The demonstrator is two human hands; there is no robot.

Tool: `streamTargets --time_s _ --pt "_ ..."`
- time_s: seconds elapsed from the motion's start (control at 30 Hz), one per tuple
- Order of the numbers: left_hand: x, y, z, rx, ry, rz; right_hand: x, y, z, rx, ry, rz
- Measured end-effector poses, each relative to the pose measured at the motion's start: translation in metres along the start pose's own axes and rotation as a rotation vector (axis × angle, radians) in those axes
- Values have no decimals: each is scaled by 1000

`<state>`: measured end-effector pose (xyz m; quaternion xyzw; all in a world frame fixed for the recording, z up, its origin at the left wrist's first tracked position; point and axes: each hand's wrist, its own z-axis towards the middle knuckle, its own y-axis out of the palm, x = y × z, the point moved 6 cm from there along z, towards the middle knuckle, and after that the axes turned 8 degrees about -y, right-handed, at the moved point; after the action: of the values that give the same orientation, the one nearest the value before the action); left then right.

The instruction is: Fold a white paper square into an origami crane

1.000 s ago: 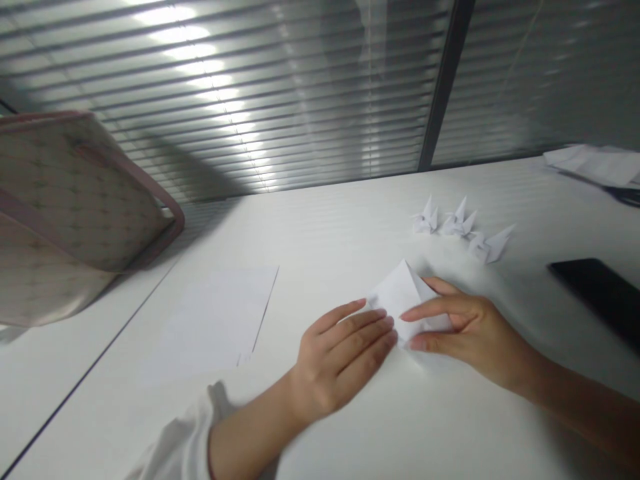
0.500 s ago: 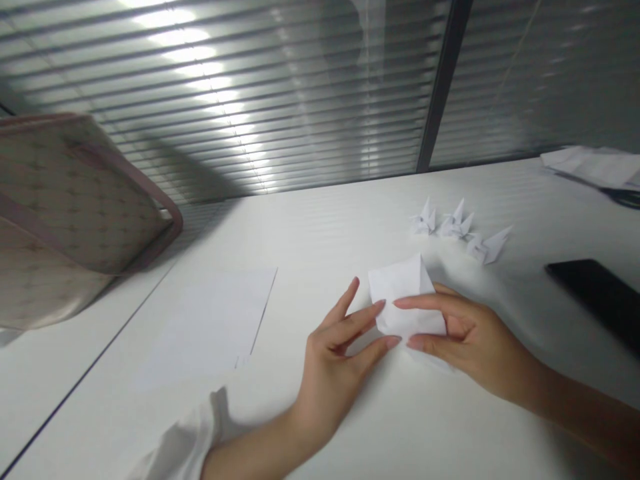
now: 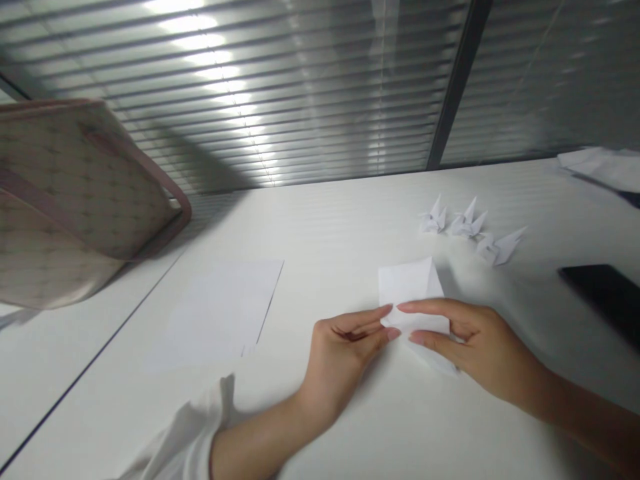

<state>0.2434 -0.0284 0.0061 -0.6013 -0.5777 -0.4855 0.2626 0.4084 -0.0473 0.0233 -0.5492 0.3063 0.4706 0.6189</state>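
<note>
A partly folded piece of white paper lies between my two hands on the white table. My left hand pinches the paper's left corner between thumb and fingertips. From the other side, my right hand grips the paper's right part, its index finger stretched over the top and the thumb below. A loose flap of the paper shows beneath the right thumb. Behind the paper stand three small white origami cranes: a left one, a middle one and a right one.
Flat white paper sheets lie to the left. A pale patterned handbag stands at the far left. On the right is a black phone, with crumpled white paper behind it. A window with blinds borders the table's back.
My left fingers have closed in on the paper's left corner; the raised finger has folded down. The right hand keeps its grip. The whole view has shifted slightly.
</note>
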Motion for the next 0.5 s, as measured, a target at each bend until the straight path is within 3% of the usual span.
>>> streamTargets --time_s 0.3,0.5 --pt "-1 -4 2 43 -69 -17 -2 -14 -4 109 -39 -251" --pt "0 -6 3 17 -104 15 -5 -16 -2 146 -162 -245"
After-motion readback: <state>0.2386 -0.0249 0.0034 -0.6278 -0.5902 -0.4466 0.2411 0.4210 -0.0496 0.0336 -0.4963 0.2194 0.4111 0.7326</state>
